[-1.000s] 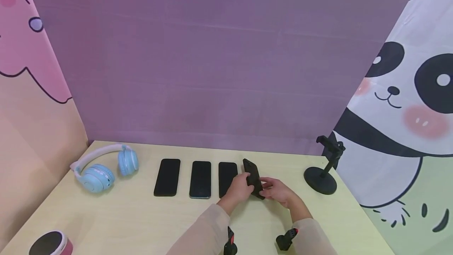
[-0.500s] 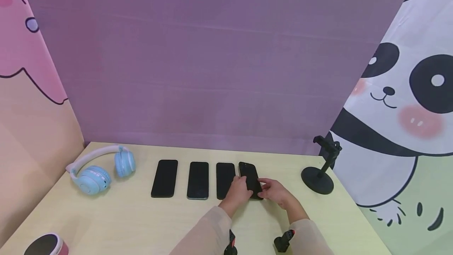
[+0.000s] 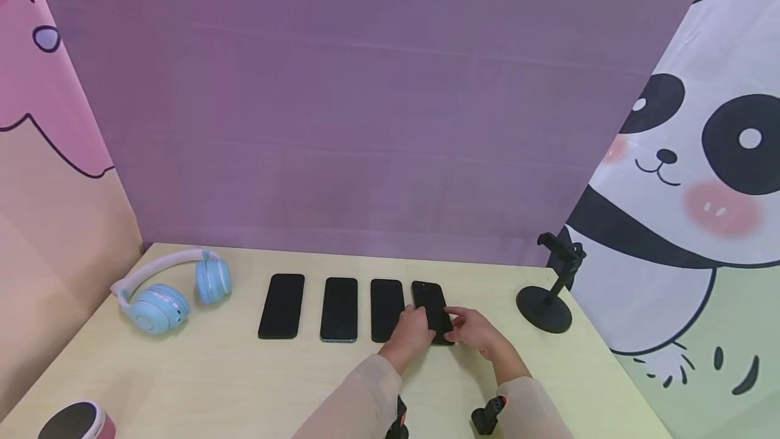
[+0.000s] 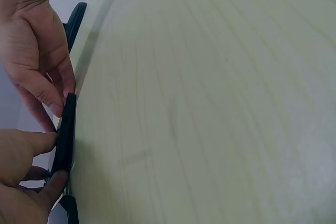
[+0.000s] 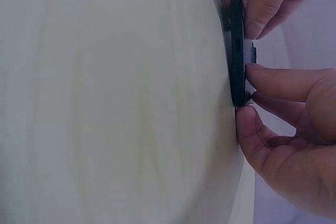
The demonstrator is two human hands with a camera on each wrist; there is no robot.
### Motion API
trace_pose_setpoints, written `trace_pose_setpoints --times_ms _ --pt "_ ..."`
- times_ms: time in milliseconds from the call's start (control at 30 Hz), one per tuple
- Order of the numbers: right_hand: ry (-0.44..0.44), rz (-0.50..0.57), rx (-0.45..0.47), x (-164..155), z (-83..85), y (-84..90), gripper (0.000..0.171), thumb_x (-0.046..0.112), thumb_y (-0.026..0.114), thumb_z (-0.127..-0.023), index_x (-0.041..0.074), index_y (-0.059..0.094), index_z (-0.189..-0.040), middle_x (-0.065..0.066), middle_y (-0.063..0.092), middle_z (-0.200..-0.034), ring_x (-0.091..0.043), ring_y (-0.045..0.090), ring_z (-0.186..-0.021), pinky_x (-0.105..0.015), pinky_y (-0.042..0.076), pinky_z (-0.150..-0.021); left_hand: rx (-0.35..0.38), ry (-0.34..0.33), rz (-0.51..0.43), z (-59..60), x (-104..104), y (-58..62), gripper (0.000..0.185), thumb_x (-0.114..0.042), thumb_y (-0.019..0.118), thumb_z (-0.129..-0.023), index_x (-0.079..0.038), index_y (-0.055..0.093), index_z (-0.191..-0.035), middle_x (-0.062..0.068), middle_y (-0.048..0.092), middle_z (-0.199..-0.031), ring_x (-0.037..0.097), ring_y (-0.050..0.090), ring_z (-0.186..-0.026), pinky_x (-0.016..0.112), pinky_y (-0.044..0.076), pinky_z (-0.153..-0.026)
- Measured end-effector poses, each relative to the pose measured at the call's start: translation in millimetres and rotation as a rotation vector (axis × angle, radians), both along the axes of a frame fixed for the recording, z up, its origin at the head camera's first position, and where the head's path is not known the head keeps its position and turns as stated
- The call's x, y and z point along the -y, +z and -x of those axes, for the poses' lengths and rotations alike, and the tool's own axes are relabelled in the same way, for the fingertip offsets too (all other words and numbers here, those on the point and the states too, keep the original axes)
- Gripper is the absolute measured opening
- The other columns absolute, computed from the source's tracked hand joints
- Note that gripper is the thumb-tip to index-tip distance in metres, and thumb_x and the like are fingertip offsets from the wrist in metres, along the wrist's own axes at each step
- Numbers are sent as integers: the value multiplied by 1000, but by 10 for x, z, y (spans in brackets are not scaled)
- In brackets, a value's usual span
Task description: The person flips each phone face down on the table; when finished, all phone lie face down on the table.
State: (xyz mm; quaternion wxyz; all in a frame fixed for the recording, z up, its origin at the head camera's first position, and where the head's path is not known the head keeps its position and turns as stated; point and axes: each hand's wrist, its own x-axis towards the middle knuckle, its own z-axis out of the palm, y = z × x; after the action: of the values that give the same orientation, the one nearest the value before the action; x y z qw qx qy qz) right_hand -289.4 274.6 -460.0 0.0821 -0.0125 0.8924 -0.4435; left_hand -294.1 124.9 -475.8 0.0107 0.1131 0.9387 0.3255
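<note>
Raised on edge a second ago, the black smartphone [image 3: 431, 298] now lies nearly flat on the table [image 3: 244, 385], right of centre in the head view and just beside the third phone [image 3: 386, 305], seemingly making a row of four. The left hand [image 3: 412, 335] pinches its left side; the right hand [image 3: 479, 332] pinches its right edge.

The left hand [image 3: 409, 335] hides the lower left edge of the end phone [image 3: 431, 307]; it covers also the lower right corner of the next phone [image 3: 386, 309], just left of the end phone; nearer the person than the end phone, the left sleeve [image 3: 359, 400] is cut by the bottom edge; far to its left, the round canister [image 3: 76, 420] too; well right of the end phone, the printed panda [image 3: 685, 171] is cut by the right edge.
</note>
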Motion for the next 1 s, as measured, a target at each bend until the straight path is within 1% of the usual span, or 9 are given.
trace_pose_setpoints --times_ms 133,367,467,567,800,1000 --pt "0 3 -5 -8 7 -19 59 -9 68 -70 -6 47 -125 -16 54 -92 -21 52 -75 -33 44 -65 4 4 3 -27 -5 16 38 -18 70 -79 4 57 -108 17 51 -99 30 51 -98 38 44 -81" --pt "-7 -11 -17 -19 34 -59 58 -8 69 -70 -6 48 -124 -14 54 -90 -22 52 -75 -33 45 -65 -22 -2 14 -91 0 86 34 -16 68 -80 7 57 -103 18 49 -96 29 50 -92 36 46 -77" --pt "-15 -23 -18 -12 37 -60 58 -8 69 -70 -6 49 -124 -14 54 -89 -22 52 -75 -33 45 -64 -26 -9 20 -103 1 96 34 -16 67 -81 7 57 -103 18 48 -95 28 49 -90 35 46 -76" --pt "-20 -41 -19 -6 40 -64 58 -8 69 -70 -5 49 -124 -13 54 -88 -22 52 -74 -33 44 -63 -22 -14 33 -101 -1 89 33 -16 67 -81 7 57 -103 17 47 -96 27 48 -90 34 46 -75" --pt "-23 -93 -43 15 24 -38 59 -7 70 -68 -5 50 -123 -13 55 -87 -23 52 -73 -33 44 -63 -5 -38 78 -52 -7 57 28 -16 68 -81 5 60 -98 16 46 -96 26 47 -89 34 47 -72" --pt "-8 -83 -32 31 -2 5 58 -6 70 -69 -6 49 -123 -15 56 -89 -24 53 -76 -35 45 -67 18 -40 59 -55 14 48 26 -15 67 -80 4 61 -96 15 44 -97 26 46 -89 35 47 -71"
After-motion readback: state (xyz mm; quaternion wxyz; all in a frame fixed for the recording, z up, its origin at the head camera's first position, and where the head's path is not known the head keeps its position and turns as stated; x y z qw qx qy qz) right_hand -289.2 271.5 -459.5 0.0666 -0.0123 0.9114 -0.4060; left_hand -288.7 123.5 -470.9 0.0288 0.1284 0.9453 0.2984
